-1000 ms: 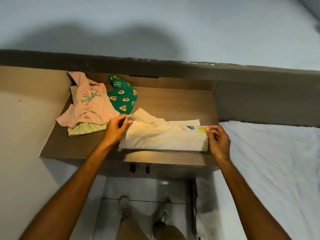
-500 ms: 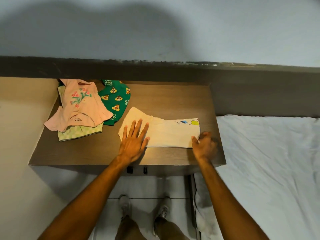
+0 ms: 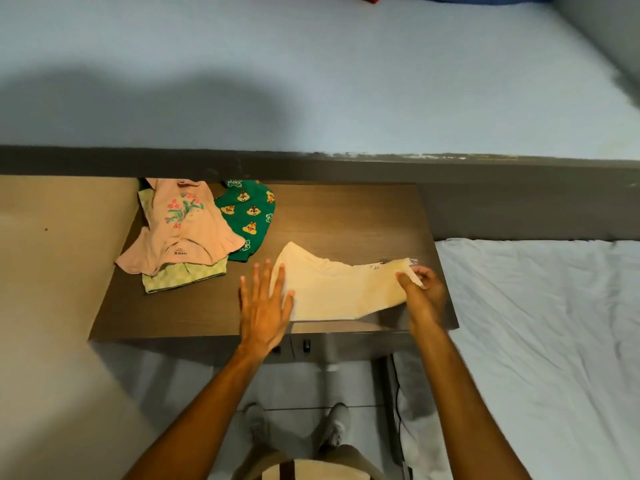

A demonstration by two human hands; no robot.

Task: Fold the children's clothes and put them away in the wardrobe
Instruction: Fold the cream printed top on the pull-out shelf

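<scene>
**Folding the cream garment, one end lifted for the next fold**

The pale cream cotton children's garment [image 3: 332,289] lay on the brown wood-grain tabletop [image 3: 363,216], near its front edge and right of centre. The left hand [image 3: 265,303] was spread flat with straight, splayed fingers, its fingertips resting on the garment's left end and pinning it to the wood. The right hand [image 3: 424,289] pinched the garment's right end between thumb and curled fingers and held that end raised a little off the table.

Judged from this, the step in hand was a crosswise fold of the cream piece. The next move probably called for carrying the lifted end leftward over the pinned end, aligning the edges, then flattening the crease.

Still unfolded, a pink floral cotton top [image 3: 180,230] lay heaped over a light green checked garment [image 3: 183,277] at the table's far left, touching a dark green garment printed with cartoon chipmunk faces [image 3: 247,213]. No wardrobe showed; putting away seemed well off.
</scene>
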